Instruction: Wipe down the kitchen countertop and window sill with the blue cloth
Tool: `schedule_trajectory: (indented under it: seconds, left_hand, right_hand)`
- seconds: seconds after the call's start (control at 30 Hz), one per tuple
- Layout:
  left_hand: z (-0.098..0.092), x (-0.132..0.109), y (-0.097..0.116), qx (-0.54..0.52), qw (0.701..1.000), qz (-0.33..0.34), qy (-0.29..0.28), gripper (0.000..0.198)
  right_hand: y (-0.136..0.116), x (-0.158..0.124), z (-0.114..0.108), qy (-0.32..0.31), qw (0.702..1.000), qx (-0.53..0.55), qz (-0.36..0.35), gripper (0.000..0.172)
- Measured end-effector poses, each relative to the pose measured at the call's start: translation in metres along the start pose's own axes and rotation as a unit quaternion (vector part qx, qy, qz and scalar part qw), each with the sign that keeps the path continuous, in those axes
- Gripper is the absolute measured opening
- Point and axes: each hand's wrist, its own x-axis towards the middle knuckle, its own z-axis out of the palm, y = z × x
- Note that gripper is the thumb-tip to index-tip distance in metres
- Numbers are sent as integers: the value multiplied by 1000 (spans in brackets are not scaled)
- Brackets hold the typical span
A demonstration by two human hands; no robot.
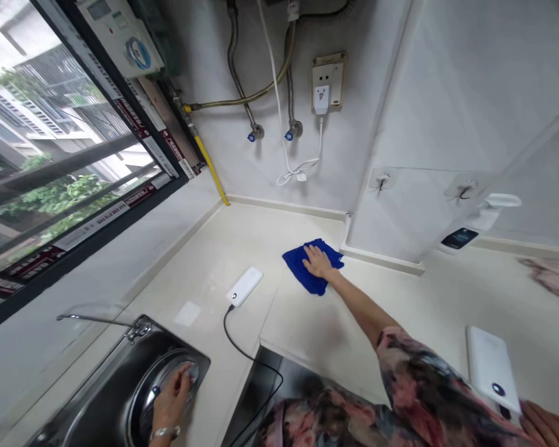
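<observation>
My right hand (317, 261) lies flat on a crumpled blue cloth (311, 280), fingers stretched out, pressing it to the pale countertop (326, 323). At lower left, my left hand (171, 397) is over the steel sink (107, 397), with a bracelet at the wrist. Its fingers are curled together near a round, shiny metal rim in the basin; what they hold, if anything, cannot be made out. Between the two hands a white power bank (246, 285) rests on the counter, a black cable (230, 335) plugged into its near end.
A thin faucet (135, 329) stands at the sink's corner. The back wall carries a socket with a white plug (321, 99), hoses and valves. A yellow pipe (212, 171) meets the counter near the window. At right are another white power bank (491, 363) and part of a hand (547, 425).
</observation>
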Motion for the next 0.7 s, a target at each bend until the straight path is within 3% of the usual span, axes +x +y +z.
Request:
schedule_trajectory:
  seconds: [0.1,0.23,0.33,0.43,0.53,0.7]
  left_hand:
    - [2,24,2,-62,998,-15,-20,62]
    - [13,75,12,-31,998,3,53,71]
    - [27,108,22,18,997,17,73,72]
    - [44,124,26,71,996,2,45,67]
    - [66,131,19,113,993,-23,23,63]
    - [97,146,6,180,980,-69,57,66]
  right_hand:
    - [-18,-9,43,10,1000,-18,17,63]
    - [-24,-39,81,32,998,-58,0,65]
    - [-8,-73,107,70,989,-110,-65,65]
    - [21,-91,133,117,975,-161,-94,65]
    - [50,-69,153,170,962,-182,-108,65]
    - [72,21,165,255,950,-175,-34,69]
